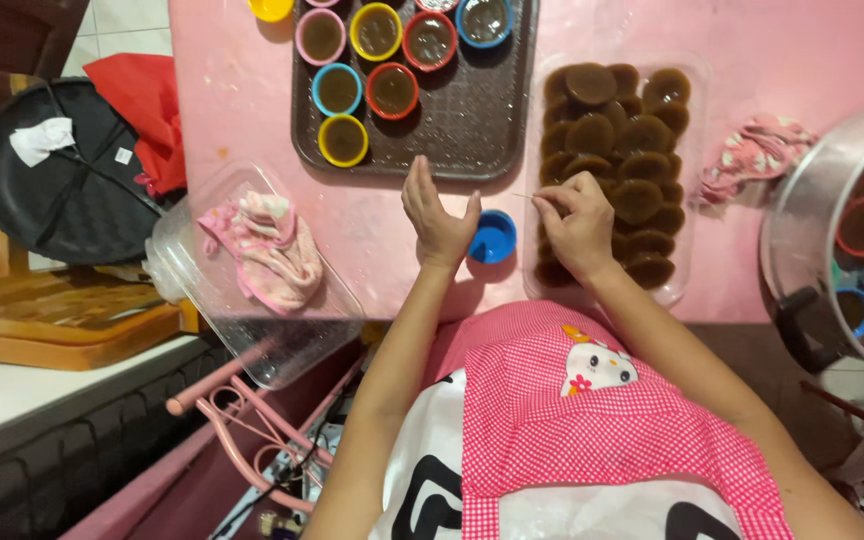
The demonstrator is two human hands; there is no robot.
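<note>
The person stood at the pink table [252, 90] with both hands raised over its near edge. The left hand [439, 215] was held open, fingers straight and together, its grip wide and holding nothing. The right hand [577, 220] had its grip pinched narrow on a thin stick [524, 196], thumb and forefinger closed on it, the free end pointing toward nine o'clock at the left hand. Between the two hands, just at four o'clock of the left palm, a blue cup [493, 237] sat on the table, seemingly empty. Under and beyond the right hand lay a clear tray [697, 180] heaped with round brown cakes [617, 140]. At twelve o'clock of the left hand stood a dark baking tray [472, 130] carrying coloured cups [372, 60] filled with brown mixture. At nine o'clock, a clear plastic tub [192, 280] overhung the table's edge with a pink cloth [267, 245] in it. Another pink cloth [752, 155] lay at three o'clock near a big metal steamer [812, 210] holding more filled cups. The person wore a pink checked apron [592, 440].
</note>
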